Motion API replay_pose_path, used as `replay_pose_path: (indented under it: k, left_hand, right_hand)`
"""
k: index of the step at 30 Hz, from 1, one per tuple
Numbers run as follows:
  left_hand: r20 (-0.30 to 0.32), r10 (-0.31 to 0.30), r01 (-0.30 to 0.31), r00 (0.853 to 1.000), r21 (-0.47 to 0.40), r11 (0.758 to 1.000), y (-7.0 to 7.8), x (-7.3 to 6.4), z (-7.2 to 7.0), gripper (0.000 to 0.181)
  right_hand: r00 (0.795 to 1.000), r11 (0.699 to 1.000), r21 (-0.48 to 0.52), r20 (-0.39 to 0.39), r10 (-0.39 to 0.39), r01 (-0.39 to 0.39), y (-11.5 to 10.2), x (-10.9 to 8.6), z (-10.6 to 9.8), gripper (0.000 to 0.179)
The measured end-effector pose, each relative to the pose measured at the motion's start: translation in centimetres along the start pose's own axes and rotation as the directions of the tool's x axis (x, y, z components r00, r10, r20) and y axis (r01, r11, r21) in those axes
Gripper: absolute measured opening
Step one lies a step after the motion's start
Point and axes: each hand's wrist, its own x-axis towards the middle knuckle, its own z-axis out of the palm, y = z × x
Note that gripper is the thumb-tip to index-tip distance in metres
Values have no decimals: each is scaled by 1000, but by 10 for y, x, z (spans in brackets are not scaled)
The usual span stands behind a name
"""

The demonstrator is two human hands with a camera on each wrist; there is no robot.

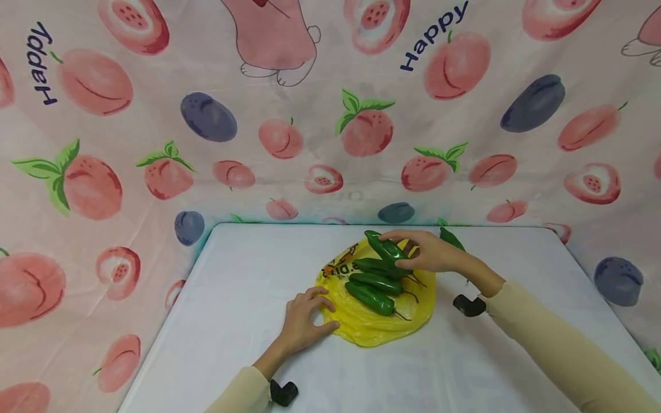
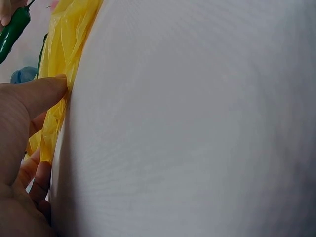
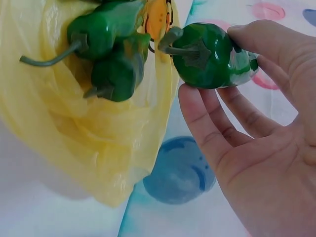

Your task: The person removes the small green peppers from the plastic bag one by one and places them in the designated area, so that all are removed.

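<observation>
My right hand grips a glossy green chili pepper between thumb and fingertips, above a crumpled yellow plastic bag. Stem and cap of that pepper point toward the right wrist camera. Below it, three more green chili peppers lie side by side on the bag, stems to the right. My left hand rests at the bag's left edge, thumb and fingers spread and touching the plastic. In the left wrist view, the thumb overlaps the yellow plastic, with the other fingertips low beside it.
Another green pepper lies at the back right, partly hidden by my right forearm. The white table meets a fruit-printed cloth at its far edge. A black wrist mount sits by each sleeve.
</observation>
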Motion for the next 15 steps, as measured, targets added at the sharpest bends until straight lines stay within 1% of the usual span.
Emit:
replay_pose_path:
  k: [3, 7, 12, 15]
  left_hand:
    - [0, 0, 0, 1000, 0, 1000, -1, -1, 1, 23]
    - [-1, 0, 0, 1000, 0, 1000, -1, -1, 1, 23]
    - [-4, 2, -2, 1000, 1, 1000, -1, 0, 1, 23]
    - [-3, 3, -3, 1000, 6, 1000, -1, 0, 1, 24]
  right_hand:
    - [999, 1000, -8, -18, 29, -29, 4, -3, -2, 61]
    - [998, 999, 7, -35, 46, -45, 10, -9, -7, 62]
    - [998, 999, 18, -55, 37, -36, 17, -18, -15, 61]
    - [997, 999, -18, -77, 27, -28, 22, -23, -19, 61]
